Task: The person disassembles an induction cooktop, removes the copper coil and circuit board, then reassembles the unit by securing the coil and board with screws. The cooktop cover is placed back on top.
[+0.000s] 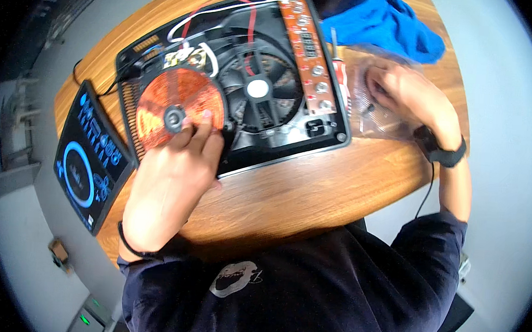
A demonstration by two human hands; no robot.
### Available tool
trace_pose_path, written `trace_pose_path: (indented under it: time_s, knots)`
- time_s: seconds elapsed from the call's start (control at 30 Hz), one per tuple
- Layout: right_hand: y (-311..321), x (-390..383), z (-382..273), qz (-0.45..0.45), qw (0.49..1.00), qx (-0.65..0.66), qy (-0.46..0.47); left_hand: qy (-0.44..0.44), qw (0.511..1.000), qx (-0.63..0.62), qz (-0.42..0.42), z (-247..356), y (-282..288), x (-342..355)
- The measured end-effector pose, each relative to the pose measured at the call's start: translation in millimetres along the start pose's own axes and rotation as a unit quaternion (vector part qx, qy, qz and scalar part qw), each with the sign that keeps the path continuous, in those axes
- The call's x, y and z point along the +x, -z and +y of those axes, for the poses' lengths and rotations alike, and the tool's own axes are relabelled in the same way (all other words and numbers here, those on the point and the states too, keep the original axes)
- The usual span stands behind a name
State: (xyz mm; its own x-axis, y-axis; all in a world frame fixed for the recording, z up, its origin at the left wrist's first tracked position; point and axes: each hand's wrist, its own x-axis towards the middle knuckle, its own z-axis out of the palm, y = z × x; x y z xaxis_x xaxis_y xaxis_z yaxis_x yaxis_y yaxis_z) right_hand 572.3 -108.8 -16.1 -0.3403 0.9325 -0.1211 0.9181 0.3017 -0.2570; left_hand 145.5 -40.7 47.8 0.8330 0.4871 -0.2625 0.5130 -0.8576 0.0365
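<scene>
My left hand [180,173] lies over the round copper coil [179,87], fingertips resting on it beside its centre sensor. The coil sits inside an open black cooker housing [267,151] with a fan [258,88], red and white wires and a brown circuit board [307,47]. My right hand [416,99] is at a clear plastic bag [372,124] right of the housing, its fingers curled and slightly blurred, their contents hidden. A red-handled screwdriver [338,76] lies between housing and bag.
A detached black control panel [79,182] with blue markings leans at the wooden table's [301,186] left edge. A blue cloth [384,27] is bunched at the back right. A thin dark cable [425,194] hangs from near my right wrist.
</scene>
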Motion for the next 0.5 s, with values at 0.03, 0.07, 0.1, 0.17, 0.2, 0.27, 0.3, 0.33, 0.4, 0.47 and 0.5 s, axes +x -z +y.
trace_pose_path:
  time_s: [0.03,0.07,0.1,0.17,0.2,0.27,0.3,0.33,0.4,0.47,0.5]
  knots:
    - [3.9,-1.0,1.4,-0.015,1.0,0.002,0.002,-0.006,1.0,-0.008,-0.003,-2.5,2.6,-0.5]
    - [13.9,-0.4,-5.7,-0.049,0.997,0.021,-0.048,0.0,0.999,-0.02,-0.027,-2.9,9.3,-1.1]
    - [24.8,-1.7,-11.8,-0.084,0.991,0.037,-0.102,-0.004,0.999,-0.031,-0.019,-7.2,8.3,-4.0]
    - [30.2,-4.1,-13.3,-0.03,0.994,0.061,-0.089,-0.015,0.999,-0.052,-0.001,-15.8,4.5,-8.3]
    - [40.4,-4.5,-22.9,0.004,0.993,0.076,-0.091,-0.013,0.997,-0.077,-0.016,-19.4,6.0,-9.3]
    - [51.5,-3.3,-27.7,0.043,0.987,0.114,-0.109,-0.028,0.996,-0.082,0.007,-26.6,3.2,-14.3]
    - [53.1,-0.3,-31.5,0.066,0.988,0.105,-0.093,-0.037,0.996,-0.084,0.018,-29.9,2.3,-16.8]
    - [54.3,3.3,-37.0,0.089,0.988,0.096,-0.077,-0.039,0.994,-0.096,0.02,-32.5,2.2,-18.9]
    - [53.8,14.2,-50.1,0.133,0.988,0.076,-0.034,-0.061,0.993,-0.091,0.032,-37.5,2.0,-22.4]
    - [53.2,33.0,-71.2,0.14,0.986,0.081,0.038,-0.072,0.992,-0.09,0.054,-40.3,2.1,-26.1]
    - [52.4,41.3,-83.0,0.145,0.984,0.081,0.071,-0.067,0.99,-0.103,0.066,-41.0,3.5,-25.4]
